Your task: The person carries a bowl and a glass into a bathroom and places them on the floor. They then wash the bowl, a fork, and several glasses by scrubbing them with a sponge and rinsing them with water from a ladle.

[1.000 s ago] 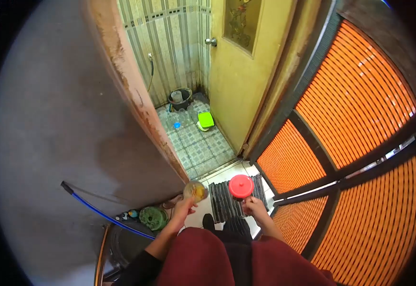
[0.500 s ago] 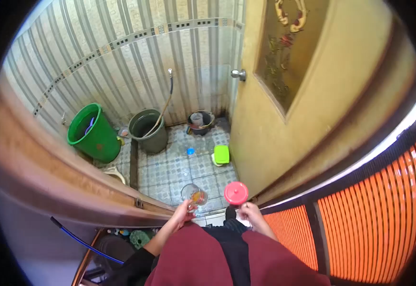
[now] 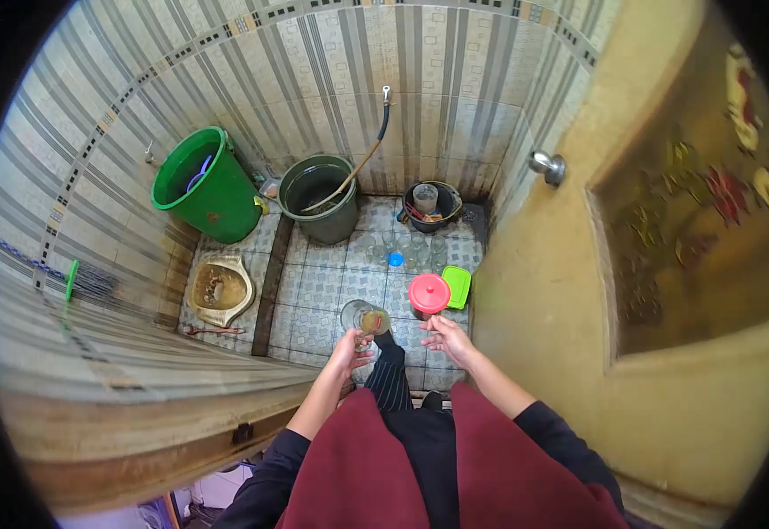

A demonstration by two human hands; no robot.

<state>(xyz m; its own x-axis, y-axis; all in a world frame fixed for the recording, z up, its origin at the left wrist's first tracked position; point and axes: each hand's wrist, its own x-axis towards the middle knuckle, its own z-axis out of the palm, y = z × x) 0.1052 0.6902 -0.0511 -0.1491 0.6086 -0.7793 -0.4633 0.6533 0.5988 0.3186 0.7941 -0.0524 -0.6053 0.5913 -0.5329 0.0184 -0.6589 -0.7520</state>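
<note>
My left hand [image 3: 349, 353] is closed around a clear, jug-like vessel [image 3: 352, 312], tilted, with something yellow and orange showing at its mouth. My right hand [image 3: 448, 339] grips a container with a round pink lid [image 3: 429, 293] and a small knob on top; its dark body is mostly hidden under the lid. Just beyond the pink lid, a container with a bright green lid [image 3: 458, 286] stands on the floor. Several clear glasses [image 3: 415, 254] and a small blue round object [image 3: 395, 259] are on the tiles ahead.
A squat toilet [image 3: 223, 293] lies left, beyond a raised ledge. Behind are a green bucket [image 3: 212, 198], a grey bucket [image 3: 321, 207] with a hose in it, and a black basin [image 3: 429, 212]. The open door [image 3: 534, 264] stands at my right.
I have stepped forward through the doorway, carrying both vessels. The toilet and the glasses on the floor are now in view, and the orange slatted panel has left view.
</note>
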